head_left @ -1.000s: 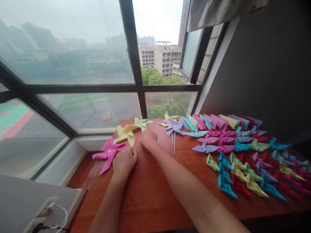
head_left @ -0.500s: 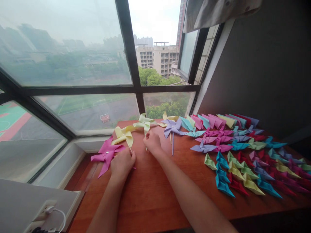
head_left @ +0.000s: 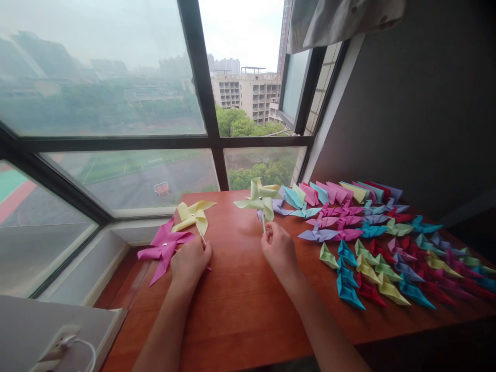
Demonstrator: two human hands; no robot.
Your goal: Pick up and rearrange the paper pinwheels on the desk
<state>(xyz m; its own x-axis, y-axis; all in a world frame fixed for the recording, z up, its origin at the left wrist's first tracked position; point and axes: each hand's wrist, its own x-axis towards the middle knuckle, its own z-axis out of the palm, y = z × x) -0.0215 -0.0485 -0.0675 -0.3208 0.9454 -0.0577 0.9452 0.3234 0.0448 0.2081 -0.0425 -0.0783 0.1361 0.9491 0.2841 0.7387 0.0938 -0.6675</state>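
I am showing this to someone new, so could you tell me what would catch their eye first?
Rows of folded paper pieces in many colours cover the right side of the wooden table. The right hand holds a pale green pinwheel up by its stick, and the left hand rests beside the yellow pinwheel and pink pinwheel.

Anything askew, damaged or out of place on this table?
Nothing stands out. The right hand holds a pale green pinwheel by its stick, the left hand rests by the yellow pinwheel and pink pinwheel.
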